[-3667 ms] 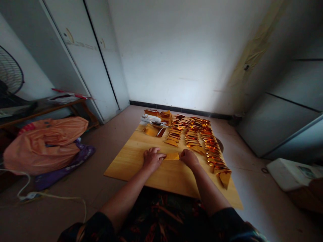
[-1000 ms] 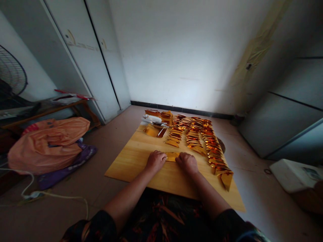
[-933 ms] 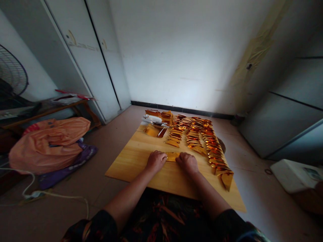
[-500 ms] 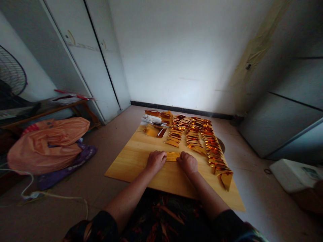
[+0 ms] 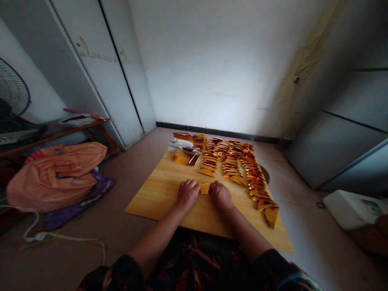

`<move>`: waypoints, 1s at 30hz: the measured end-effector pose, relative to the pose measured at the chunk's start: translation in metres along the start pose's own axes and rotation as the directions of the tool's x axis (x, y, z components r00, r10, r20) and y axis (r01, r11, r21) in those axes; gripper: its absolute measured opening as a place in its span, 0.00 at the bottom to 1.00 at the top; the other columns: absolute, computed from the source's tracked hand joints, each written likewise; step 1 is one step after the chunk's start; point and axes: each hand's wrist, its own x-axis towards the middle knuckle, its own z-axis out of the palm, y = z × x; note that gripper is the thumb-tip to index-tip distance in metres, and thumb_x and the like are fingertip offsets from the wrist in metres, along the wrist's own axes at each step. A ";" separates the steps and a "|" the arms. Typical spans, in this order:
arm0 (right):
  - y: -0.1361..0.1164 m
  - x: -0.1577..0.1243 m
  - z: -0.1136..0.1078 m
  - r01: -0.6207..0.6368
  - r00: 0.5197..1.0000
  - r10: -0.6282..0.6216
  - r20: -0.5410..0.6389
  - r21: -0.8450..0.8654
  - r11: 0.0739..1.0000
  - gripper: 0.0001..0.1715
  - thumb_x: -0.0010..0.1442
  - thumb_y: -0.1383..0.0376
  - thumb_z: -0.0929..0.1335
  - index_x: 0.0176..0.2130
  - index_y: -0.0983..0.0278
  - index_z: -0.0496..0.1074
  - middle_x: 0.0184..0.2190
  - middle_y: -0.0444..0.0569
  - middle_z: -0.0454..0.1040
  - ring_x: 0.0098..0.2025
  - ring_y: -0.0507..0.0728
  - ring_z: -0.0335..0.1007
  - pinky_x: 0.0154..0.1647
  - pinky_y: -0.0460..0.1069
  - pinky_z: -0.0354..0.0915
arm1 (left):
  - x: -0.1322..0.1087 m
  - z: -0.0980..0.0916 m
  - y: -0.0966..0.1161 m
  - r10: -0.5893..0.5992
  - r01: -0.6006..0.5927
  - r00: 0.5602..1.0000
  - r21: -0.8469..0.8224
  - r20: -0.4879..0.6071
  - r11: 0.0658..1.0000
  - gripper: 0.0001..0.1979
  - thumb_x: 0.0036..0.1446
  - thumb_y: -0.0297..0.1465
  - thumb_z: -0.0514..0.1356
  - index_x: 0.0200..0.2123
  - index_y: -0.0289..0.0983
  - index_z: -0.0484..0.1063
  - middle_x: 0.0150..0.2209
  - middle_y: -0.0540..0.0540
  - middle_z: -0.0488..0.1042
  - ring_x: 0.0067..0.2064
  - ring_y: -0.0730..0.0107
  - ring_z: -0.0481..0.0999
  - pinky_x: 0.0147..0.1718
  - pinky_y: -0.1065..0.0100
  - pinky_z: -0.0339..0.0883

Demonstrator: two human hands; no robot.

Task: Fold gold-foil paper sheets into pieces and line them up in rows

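Note:
A small piece of gold paper (image 5: 204,188) lies on the wooden board (image 5: 157,194) in front of me. My left hand (image 5: 187,194) is closed on its left end, fingers curled down over it. My right hand (image 5: 221,195) is closed on its right end in the same way. Only a short strip of the paper shows between the two hands. Beyond them, rows of folded gold paper pieces (image 5: 242,167) run along the board's right side, and a stack of gold sheets (image 5: 183,157) sits at the far left corner.
An orange plastic bag (image 5: 54,173) lies on the floor to the left, over a purple bag, with a cable (image 5: 60,238) near it. A fan (image 5: 12,91) and a low wooden table stand at far left. A white box (image 5: 348,208) sits at right.
My two hands have moved closer together over the gold paper, so less of it shows between them than before. The rest of the board looks the same.

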 end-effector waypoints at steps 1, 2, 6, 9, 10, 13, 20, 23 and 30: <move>-0.001 0.000 0.000 -0.030 1.000 0.030 0.000 0.007 1.000 0.10 0.61 0.69 0.62 0.35 0.61 0.72 0.38 0.48 0.73 0.39 0.53 0.69 0.35 0.44 0.58 | 0.000 -0.001 0.000 0.013 -0.013 1.000 -0.012 -0.002 1.000 0.09 0.60 0.28 0.54 0.30 0.39 0.73 0.34 0.43 0.71 0.42 0.60 0.67 0.39 0.60 0.55; -0.002 0.000 -0.002 -0.057 0.998 0.057 0.004 0.013 0.998 0.10 0.61 0.69 0.62 0.35 0.61 0.72 0.38 0.48 0.73 0.39 0.53 0.69 0.35 0.44 0.58 | -0.001 -0.001 -0.001 0.018 -0.018 1.000 -0.030 -0.007 0.999 0.09 0.60 0.28 0.55 0.30 0.39 0.74 0.34 0.43 0.72 0.42 0.60 0.66 0.40 0.60 0.55; -0.011 -0.003 -0.011 -0.145 0.989 0.144 0.023 0.016 0.989 0.09 0.61 0.65 0.62 0.36 0.61 0.72 0.39 0.48 0.72 0.39 0.53 0.70 0.36 0.46 0.58 | -0.004 0.000 -0.007 -0.022 0.020 1.000 -0.109 -0.019 0.994 0.07 0.58 0.29 0.58 0.31 0.42 0.76 0.36 0.44 0.72 0.44 0.61 0.66 0.42 0.59 0.53; -0.021 -0.004 -0.013 -0.214 0.977 0.214 0.006 0.001 0.977 0.14 0.59 0.55 0.65 0.36 0.62 0.71 0.39 0.51 0.72 0.41 0.57 0.69 0.38 0.49 0.60 | -0.006 0.002 -0.011 -0.055 0.052 0.998 -0.143 -0.019 0.988 0.07 0.57 0.31 0.59 0.31 0.44 0.78 0.36 0.45 0.73 0.44 0.61 0.66 0.42 0.60 0.52; -0.024 -0.003 -0.012 -0.238 0.971 0.238 0.002 -0.004 0.971 0.17 0.58 0.52 0.65 0.37 0.63 0.71 0.40 0.52 0.72 0.42 0.59 0.69 0.39 0.50 0.60 | -0.007 0.003 -0.012 -0.065 0.061 0.998 -0.152 -0.019 0.986 0.06 0.57 0.31 0.60 0.32 0.45 0.78 0.36 0.46 0.73 0.44 0.62 0.66 0.41 0.60 0.53; -0.032 -0.001 -0.010 -0.291 0.957 0.291 -0.008 -0.020 0.957 0.24 0.55 0.47 0.66 0.39 0.64 0.71 0.41 0.55 0.71 0.44 0.62 0.68 0.42 0.54 0.60 | -0.007 0.004 -0.013 -0.103 0.098 0.995 -0.177 -0.019 0.979 0.06 0.56 0.32 0.61 0.33 0.45 0.79 0.36 0.46 0.73 0.44 0.62 0.66 0.41 0.61 0.53; -0.031 -0.001 -0.020 -0.333 0.941 0.331 0.074 0.013 0.943 0.19 0.54 0.51 0.67 0.39 0.63 0.70 0.43 0.54 0.71 0.45 0.61 0.68 0.42 0.54 0.59 | -0.006 0.004 -0.013 -0.145 0.138 0.989 -0.216 -0.016 0.967 0.05 0.55 0.32 0.62 0.32 0.46 0.80 0.35 0.47 0.73 0.43 0.64 0.67 0.41 0.62 0.54; -0.025 -0.002 -0.024 -0.344 0.935 0.337 0.113 0.045 0.938 0.14 0.55 0.56 0.66 0.38 0.62 0.70 0.43 0.52 0.71 0.45 0.59 0.68 0.40 0.52 0.59 | -0.006 0.004 -0.014 -0.143 0.135 0.989 -0.229 -0.021 0.964 0.05 0.55 0.32 0.62 0.31 0.46 0.80 0.34 0.47 0.73 0.43 0.64 0.67 0.41 0.62 0.55; -0.002 -0.005 -0.023 -0.354 0.931 0.343 0.122 0.078 0.932 0.09 0.56 0.67 0.64 0.37 0.62 0.73 0.40 0.51 0.74 0.40 0.55 0.71 0.36 0.47 0.59 | -0.006 0.007 -0.015 -0.116 0.109 0.993 -0.231 -0.018 0.967 0.06 0.55 0.29 0.62 0.32 0.45 0.79 0.35 0.47 0.73 0.43 0.64 0.68 0.42 0.61 0.54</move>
